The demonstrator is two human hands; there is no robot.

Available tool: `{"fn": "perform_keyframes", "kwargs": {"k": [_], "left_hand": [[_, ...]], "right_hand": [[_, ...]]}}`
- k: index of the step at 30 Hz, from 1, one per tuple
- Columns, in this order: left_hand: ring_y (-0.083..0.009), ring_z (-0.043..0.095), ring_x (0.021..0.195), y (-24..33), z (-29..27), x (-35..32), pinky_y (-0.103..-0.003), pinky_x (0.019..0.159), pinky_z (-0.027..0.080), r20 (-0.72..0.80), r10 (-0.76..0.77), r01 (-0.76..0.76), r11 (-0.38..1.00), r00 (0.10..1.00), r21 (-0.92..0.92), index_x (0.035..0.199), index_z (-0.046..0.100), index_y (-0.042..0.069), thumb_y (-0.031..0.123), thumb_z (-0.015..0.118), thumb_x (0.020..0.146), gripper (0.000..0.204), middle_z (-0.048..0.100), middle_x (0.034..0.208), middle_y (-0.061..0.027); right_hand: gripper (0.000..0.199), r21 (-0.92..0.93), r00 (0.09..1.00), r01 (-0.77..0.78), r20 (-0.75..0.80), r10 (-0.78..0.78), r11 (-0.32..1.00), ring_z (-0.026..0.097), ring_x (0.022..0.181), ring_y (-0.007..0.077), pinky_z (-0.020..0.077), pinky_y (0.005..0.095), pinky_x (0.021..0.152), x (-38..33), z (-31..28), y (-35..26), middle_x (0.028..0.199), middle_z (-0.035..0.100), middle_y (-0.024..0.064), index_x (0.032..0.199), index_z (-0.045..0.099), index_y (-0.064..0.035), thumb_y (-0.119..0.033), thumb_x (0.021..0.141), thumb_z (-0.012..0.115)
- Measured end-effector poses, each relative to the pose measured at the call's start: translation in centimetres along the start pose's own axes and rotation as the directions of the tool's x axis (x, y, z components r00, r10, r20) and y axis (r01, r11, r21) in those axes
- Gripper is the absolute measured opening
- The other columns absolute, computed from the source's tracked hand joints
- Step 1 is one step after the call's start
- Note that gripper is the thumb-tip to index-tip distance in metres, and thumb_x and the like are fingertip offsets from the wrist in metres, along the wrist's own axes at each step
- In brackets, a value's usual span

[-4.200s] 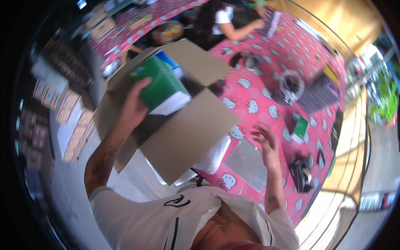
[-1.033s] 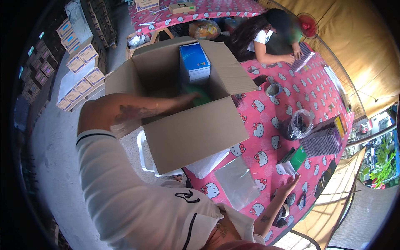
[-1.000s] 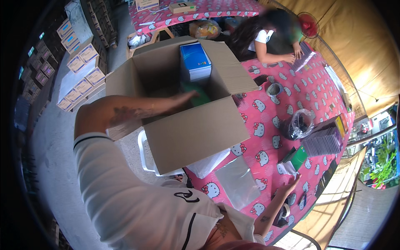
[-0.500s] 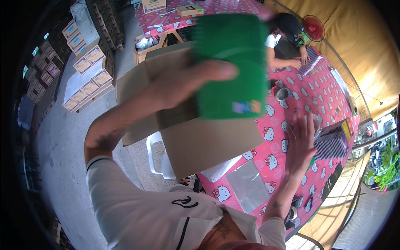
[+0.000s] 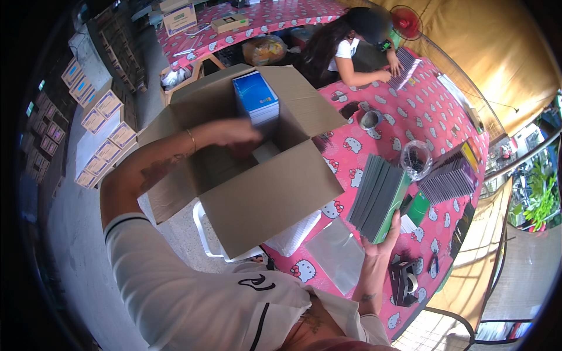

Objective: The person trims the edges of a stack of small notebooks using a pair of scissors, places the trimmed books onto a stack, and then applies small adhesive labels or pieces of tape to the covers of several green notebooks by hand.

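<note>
My left hand (image 5: pixel 237 133) reaches into a large open cardboard box (image 5: pixel 266 199). Its fingers are smeared by motion, and I cannot make out whether they hold anything. Beside it, against the far inner wall, a stack of blue-covered notebooks (image 5: pixel 256 92) stands in the box. My right hand (image 5: pixel 383 238) is closed round the near end of a thick stack of green-covered notebooks (image 5: pixel 379 196), tilted over the table with its page edges facing left. Just right of that stack lies another green notebook (image 5: pixel 417 209), partly hidden.
On the pink patterned table (image 5: pixel 351 143) are a purple-edged notebook stack (image 5: pixel 449 178), a clear plastic bag (image 5: pixel 416 159), a clear sheet (image 5: pixel 336 254), a tape dispenser (image 5: pixel 404 284) and a metal cup (image 5: pixel 369 120). A co-worker (image 5: pixel 351 52) handles notebooks across the table. Cartons (image 5: pixel 108 149) stand at left.
The green notebook cover raised in my left hand is gone from there; that hand is down in the box. My right hand, spread open before, now grips a green stack. The view has shifted.
</note>
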State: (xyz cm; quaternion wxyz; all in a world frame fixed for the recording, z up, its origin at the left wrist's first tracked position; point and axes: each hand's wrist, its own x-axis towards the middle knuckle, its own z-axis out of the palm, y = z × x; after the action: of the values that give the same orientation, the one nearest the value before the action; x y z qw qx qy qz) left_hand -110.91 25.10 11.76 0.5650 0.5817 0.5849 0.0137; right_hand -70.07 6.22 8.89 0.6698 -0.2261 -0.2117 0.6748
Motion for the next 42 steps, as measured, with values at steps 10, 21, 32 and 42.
{"fn": "perform_keyframes", "kwargs": {"k": [10, 21, 32, 42], "left_hand": [[-0.0213, 0.068, 0.080, -4.2, 6.2, 13.4, -0.037, 0.064, 0.057, 0.021, -0.116, 0.109, 0.970, 0.993, 0.218, 0.097, 0.067, 0.001, 0.037, 0.058, 0.094, 0.038, 0.068, 0.090, -0.0158], [-0.0208, 0.068, 0.082, -1.0, 8.6, 16.4, -0.036, 0.066, 0.056, -0.027, -0.065, 0.069, 0.976, 0.998, 0.204, 0.101, 0.066, 0.002, 0.038, 0.060, 0.092, 0.038, 0.068, 0.093, -0.0144], [-0.0202, 0.068, 0.085, -0.7, 9.5, 16.2, -0.035, 0.068, 0.056, -0.054, -0.029, 0.037, 0.986, 0.998, 0.160, 0.105, 0.065, 0.003, 0.039, 0.063, 0.090, 0.040, 0.068, 0.096, -0.0130], [-0.0197, 0.068, 0.087, -0.5, 10.2, 16.5, -0.034, 0.070, 0.056, -0.060, -0.020, 0.028, 0.991, 0.998, 0.134, 0.109, 0.064, 0.003, 0.040, 0.065, 0.088, 0.042, 0.067, 0.099, -0.0117]], "right_hand": [[0.059, -0.005, 0.981, -0.029, -0.193, 0.028, 1.000, 0.068, 0.097, 0.0258, 0.0560, 0.0394, 0.085, -5.2, -7.2, 0.9, 0.113, 0.067, 0.0126, 0.126, 0.056, -0.0021, -0.040, 0.083, 0.072], [0.072, 0.030, 0.944, -0.071, -0.320, 0.077, 0.997, 0.066, 0.095, 0.0207, 0.0549, 0.0354, 0.083, -8.2, -9.7, 0.9, 0.109, 0.065, 0.0074, 0.128, 0.052, -0.0038, -0.043, 0.075, 0.080], [0.070, 0.048, 0.949, -0.184, -0.250, 0.190, 0.982, 0.065, 0.097, 0.0190, 0.0551, 0.0344, 0.081, -6.7, -9.2, 2.8, 0.110, 0.064, 0.0073, 0.127, 0.052, -0.0035, -0.041, 0.075, 0.080], [0.065, 0.033, 0.947, -0.234, -0.219, 0.236, 0.972, 0.067, 0.097, 0.0239, 0.0553, 0.0391, 0.084, -6.5, -10.2, 4.7, 0.110, 0.067, 0.0102, 0.124, 0.057, -0.0035, -0.040, 0.075, 0.081]]}}
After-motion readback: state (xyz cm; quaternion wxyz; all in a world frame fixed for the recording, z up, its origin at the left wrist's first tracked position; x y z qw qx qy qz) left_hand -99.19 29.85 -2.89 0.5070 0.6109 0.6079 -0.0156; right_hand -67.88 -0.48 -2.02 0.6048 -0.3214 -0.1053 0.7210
